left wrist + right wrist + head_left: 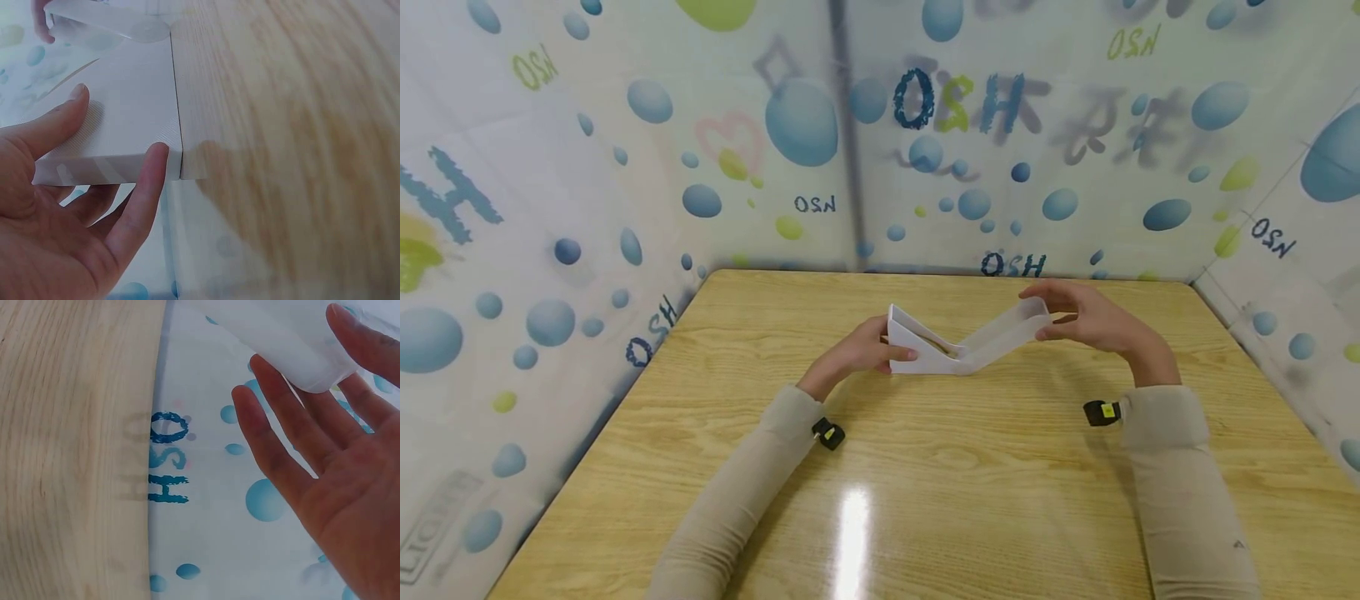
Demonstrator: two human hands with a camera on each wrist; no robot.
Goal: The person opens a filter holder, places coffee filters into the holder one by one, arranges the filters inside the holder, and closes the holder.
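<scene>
A white wedge-shaped box (pixel 921 354) stands on the wooden table, with its sloping top opening showing. From its right end a translucent lid (pixel 1003 333) is swung out, slanting up to the right. My left hand (pixel 867 346) grips the box's left end; its thumb lies on the box's side (pixel 128 106), with fingers around the end wall. My right hand (pixel 1086 317) holds the lid's raised far end between thumb and fingers. In the right wrist view, the lid's rounded end (pixel 312 369) sits between that thumb and the fingers. What lies inside the box is hard to make out.
The wooden table (pixel 955 483) extends around the box, with a glare spot near its front. White curtains (pixel 880 217) with blue and green dots and letters enclose the back and sides. A small black device (pixel 1102 412) is attached at each sleeve cuff.
</scene>
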